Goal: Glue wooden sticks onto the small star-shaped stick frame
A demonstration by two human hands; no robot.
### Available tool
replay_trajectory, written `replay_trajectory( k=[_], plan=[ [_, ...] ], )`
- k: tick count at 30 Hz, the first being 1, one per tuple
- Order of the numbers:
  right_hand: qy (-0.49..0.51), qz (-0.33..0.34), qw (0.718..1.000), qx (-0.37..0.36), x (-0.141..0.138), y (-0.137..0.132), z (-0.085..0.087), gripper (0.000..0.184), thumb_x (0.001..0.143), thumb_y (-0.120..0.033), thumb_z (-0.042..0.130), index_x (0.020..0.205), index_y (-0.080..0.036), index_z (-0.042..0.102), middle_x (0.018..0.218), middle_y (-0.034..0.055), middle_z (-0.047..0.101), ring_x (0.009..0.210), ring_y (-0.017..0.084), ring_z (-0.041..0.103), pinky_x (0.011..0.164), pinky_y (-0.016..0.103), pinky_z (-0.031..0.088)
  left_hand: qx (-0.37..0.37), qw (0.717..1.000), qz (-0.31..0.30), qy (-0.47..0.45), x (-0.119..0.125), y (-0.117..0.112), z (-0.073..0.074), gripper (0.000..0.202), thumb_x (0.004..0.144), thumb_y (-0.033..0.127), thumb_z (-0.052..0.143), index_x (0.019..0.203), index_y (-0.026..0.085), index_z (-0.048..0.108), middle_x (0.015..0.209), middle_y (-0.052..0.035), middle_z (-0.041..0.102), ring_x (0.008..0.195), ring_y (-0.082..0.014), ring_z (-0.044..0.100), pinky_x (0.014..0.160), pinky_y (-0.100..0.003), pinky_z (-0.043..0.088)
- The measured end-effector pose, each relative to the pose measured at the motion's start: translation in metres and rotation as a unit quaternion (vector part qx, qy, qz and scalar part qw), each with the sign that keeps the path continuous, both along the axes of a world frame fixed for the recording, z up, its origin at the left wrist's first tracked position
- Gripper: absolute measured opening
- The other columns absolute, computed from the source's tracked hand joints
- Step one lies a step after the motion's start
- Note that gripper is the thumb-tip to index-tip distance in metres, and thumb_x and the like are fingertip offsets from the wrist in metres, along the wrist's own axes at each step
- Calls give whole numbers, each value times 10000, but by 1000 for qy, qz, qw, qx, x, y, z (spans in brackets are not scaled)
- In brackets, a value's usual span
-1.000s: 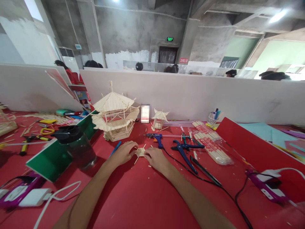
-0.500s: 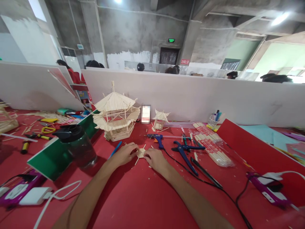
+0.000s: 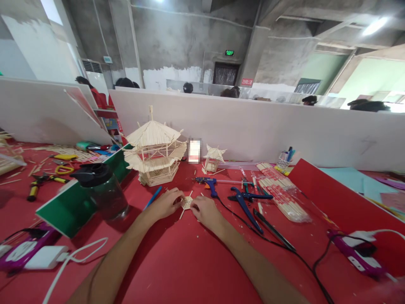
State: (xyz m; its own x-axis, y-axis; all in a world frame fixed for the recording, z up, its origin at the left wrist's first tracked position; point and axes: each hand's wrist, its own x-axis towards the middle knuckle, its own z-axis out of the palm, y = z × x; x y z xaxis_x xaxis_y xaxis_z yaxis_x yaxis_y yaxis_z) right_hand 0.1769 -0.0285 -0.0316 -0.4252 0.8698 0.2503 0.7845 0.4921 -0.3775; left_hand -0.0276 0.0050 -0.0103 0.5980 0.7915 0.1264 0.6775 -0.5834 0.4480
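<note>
A small flat lattice of thin wooden sticks (image 3: 187,202) lies on the red table, with stick ends poking out past its edges. My left hand (image 3: 169,202) is closed on its left edge, fingers bent together. On the opposite edge, my right hand (image 3: 204,207) pinches it with thumb and fingers. Parts of the lattice are hidden behind the fingertips. A blue pen (image 3: 153,197) rests beside my left wrist. Just beyond my right hand lies a blue hot glue gun (image 3: 211,185), its black cord running to the right.
A large stick pavilion (image 3: 155,154) and a smaller one (image 3: 215,158) stand behind. Blue cutters (image 3: 247,209), black tweezers (image 3: 274,230) and bagged sticks (image 3: 284,196) lie right. On the left are a dark water bottle (image 3: 103,194), a green board (image 3: 68,217) and a purple power strip (image 3: 28,253).
Both hands stay at the lattice, nearly unmoved. The view has shifted slightly. At the far left, the pale stick and the stick structure by the edge have changed position.
</note>
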Motion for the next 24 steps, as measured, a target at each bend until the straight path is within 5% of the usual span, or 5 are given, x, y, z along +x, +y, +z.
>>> replay_trajectory(
  k=[5, 16, 24],
  plan=[
    [-7, -12, 1000, 1, -2, -1, 0, 112, 871, -154, 606, 861, -184, 713, 903, 52, 705, 863, 163, 631, 763, 235, 419, -10, 1000, 21, 20, 6, -10, 5, 248, 892, 432, 570, 981, 201, 577, 980, -34, 564, 823, -179, 560, 709, -272, 396],
    [1, -31, 999, -28, 11, -4, 12, 141, 883, -165, 601, 865, -212, 732, 889, 33, 726, 862, 162, 651, 733, 230, 407, -22, 997, 67, 3, 11, -4, -6, 329, 811, 499, 635, 939, 210, 544, 931, -19, 557, 814, -188, 569, 709, -281, 399],
    [4, -28, 999, -26, 5, -2, 4, 158, 870, -152, 578, 874, -212, 724, 899, 40, 719, 859, 161, 642, 731, 227, 405, -37, 996, 84, 6, 11, 2, -12, 339, 776, 478, 665, 927, 204, 533, 906, -14, 556, 795, -185, 567, 690, -275, 397]
  ],
)
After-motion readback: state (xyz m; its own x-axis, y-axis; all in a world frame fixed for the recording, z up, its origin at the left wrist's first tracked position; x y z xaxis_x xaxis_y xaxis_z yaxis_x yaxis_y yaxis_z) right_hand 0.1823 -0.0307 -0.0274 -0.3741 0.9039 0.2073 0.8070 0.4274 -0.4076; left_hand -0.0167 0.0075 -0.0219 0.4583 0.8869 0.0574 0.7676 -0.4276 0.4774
